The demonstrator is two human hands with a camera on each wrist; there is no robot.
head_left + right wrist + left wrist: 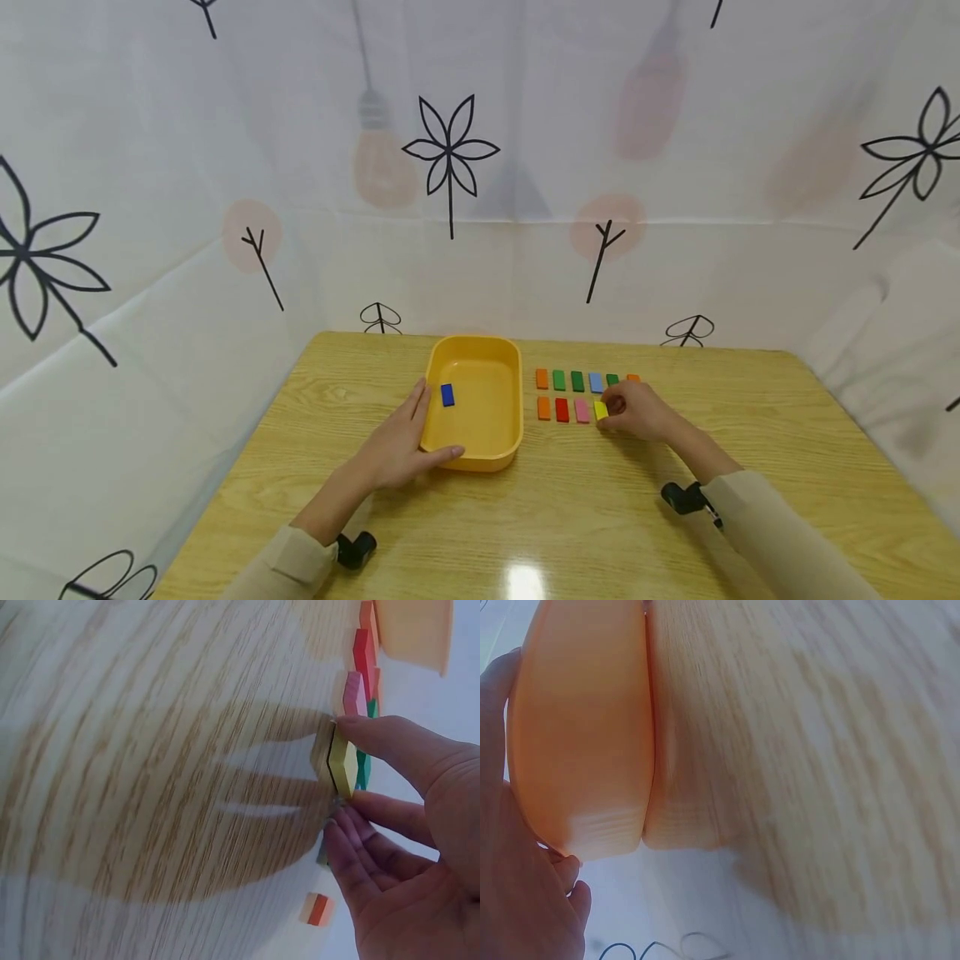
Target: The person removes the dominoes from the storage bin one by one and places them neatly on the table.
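My right hand [636, 411] pinches a small yellow rectangular block [601, 410] by its ends, with the thumb and a finger, as the right wrist view shows. Whether the block touches the table cannot be told. To its left in the near row lie a pink block [582, 411], a red block [562, 410] and an orange block [543, 408]. Against the near left corner of a yellow plastic tray [512, 450] rests my left hand [396, 446], fingers straight along the outer side and thumb over the near rim. One dark blue block [447, 395] lies inside the tray.
A far row of blocks stretches behind, including a light blue block [596, 382] and a dark green block [577, 381]; my right hand partly covers its right end. All stand on a wooden table [480, 525], with a patterned white cloth [525, 275] behind.
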